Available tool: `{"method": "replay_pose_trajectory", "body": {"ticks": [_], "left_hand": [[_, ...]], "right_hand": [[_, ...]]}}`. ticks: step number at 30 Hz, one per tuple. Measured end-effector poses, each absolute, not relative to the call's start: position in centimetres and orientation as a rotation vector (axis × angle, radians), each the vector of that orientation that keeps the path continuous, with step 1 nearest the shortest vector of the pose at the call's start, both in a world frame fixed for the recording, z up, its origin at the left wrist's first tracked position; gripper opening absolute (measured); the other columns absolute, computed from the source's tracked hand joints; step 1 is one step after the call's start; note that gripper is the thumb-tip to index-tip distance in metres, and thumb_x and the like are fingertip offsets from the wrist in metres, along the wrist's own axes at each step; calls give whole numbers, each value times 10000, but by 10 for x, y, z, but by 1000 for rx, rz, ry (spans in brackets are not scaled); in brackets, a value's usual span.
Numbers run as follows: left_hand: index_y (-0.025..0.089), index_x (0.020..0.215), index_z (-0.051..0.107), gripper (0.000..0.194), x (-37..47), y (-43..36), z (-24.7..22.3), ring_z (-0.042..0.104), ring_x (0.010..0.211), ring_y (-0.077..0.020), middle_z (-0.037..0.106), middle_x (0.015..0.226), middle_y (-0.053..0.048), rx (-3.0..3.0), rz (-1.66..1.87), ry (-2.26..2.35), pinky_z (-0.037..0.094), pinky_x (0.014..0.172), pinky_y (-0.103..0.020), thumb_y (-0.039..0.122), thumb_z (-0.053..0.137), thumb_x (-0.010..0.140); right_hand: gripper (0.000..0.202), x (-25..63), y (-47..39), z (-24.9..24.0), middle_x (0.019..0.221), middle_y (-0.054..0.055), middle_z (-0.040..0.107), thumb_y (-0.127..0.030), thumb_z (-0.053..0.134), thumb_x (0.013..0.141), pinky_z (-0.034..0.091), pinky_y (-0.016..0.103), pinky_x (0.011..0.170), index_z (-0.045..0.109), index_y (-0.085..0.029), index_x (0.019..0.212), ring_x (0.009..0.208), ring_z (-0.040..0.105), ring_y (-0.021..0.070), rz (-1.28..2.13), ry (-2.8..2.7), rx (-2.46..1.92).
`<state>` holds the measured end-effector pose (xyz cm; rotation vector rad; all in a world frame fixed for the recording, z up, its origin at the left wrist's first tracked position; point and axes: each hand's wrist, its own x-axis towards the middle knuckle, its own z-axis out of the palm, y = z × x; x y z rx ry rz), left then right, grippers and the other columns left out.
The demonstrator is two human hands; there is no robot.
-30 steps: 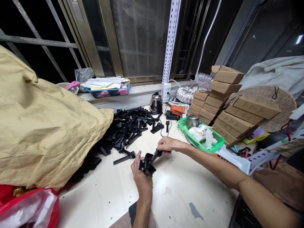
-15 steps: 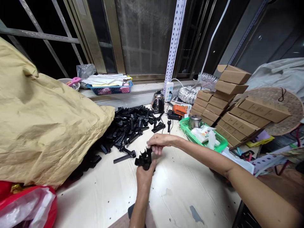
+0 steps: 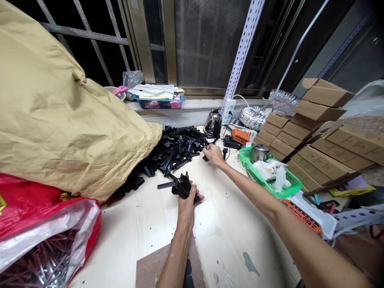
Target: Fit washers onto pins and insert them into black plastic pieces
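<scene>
My left hand (image 3: 188, 200) is closed around a bunch of black plastic parts (image 3: 181, 186), held just above the table. Farther off, beside the right edge of a heap of black plastic parts (image 3: 180, 146), my right hand (image 3: 213, 155) has its fingers closed on a black plastic part (image 3: 205, 158), mostly covered by the fingers. One long black piece (image 3: 165, 185) shows just left of the bunch. Another black part (image 3: 225, 152) lies right of my right hand.
Brown paper (image 3: 75, 120) bulges over the left side. A red bag (image 3: 90, 228) holds metal rods. At the back stands a kettle (image 3: 213, 123), near an orange-and-black battery charger (image 3: 240, 137). To the right are a green basket (image 3: 288, 193) and stacked cardboard boxes (image 3: 327, 96).
My right hand has moved away from the bunch to the right edge of the heap. My left hand still holds the bunch. The view has swung left.
</scene>
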<state>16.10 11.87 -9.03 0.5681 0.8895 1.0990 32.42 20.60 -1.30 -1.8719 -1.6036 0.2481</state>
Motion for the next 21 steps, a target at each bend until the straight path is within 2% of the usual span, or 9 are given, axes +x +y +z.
{"method": "replay_pose_trajectory", "body": {"ticks": [2,4,8,11,16,18,21], "left_hand": [[166,1010,566,470,161,120,-93,550,538,-88,553,675,43,562,1138,893,540,636,-307,421,752,661],[153,937,592,422,163,119,-92,562,556,-97,572,681,29,556,1178,846,535,647,-308,452,731,675],[123,947,646,492,166,107,-80,619,676,-144,664,809,-55,582,1234,721,516,678,-289,492,744,637],[109,928,670,477,155,93,-60,617,662,-146,679,828,-74,670,1198,704,511,651,-278,449,774,611],[109,817,697,352,94,58,-21,611,652,-153,667,717,-53,927,1281,848,500,636,-264,377,787,607],[114,798,699,339,60,30,-16,622,673,-165,679,739,-56,893,1360,988,508,645,-271,364,796,591],[111,774,680,332,11,-24,-22,618,605,-153,673,706,-46,620,1505,1181,529,605,-287,347,808,578]], "right_hand": [[262,311,177,-20,760,32,626,-324,477,915,465,233,672,607,-97,925,707,575,122,279,-1670,-1787],[216,296,145,-28,765,2,621,-343,526,880,447,201,636,612,-148,915,677,564,104,324,-1767,-1655],[186,277,95,-35,814,37,623,-307,493,892,454,237,654,618,-171,919,695,575,136,386,-1825,-1416],[204,271,77,-22,882,78,611,-256,423,908,465,290,722,598,-177,978,793,587,184,356,-1887,-1385],[163,236,56,7,804,58,539,-188,411,878,464,295,668,569,-193,843,731,548,177,528,-2186,-1145],[159,209,43,7,842,56,535,-181,433,864,476,289,682,584,-190,912,755,552,169,666,-2271,-996],[335,160,32,-7,946,60,528,-195,459,862,494,286,716,541,-194,1187,779,572,149,839,-2291,-881]]}}
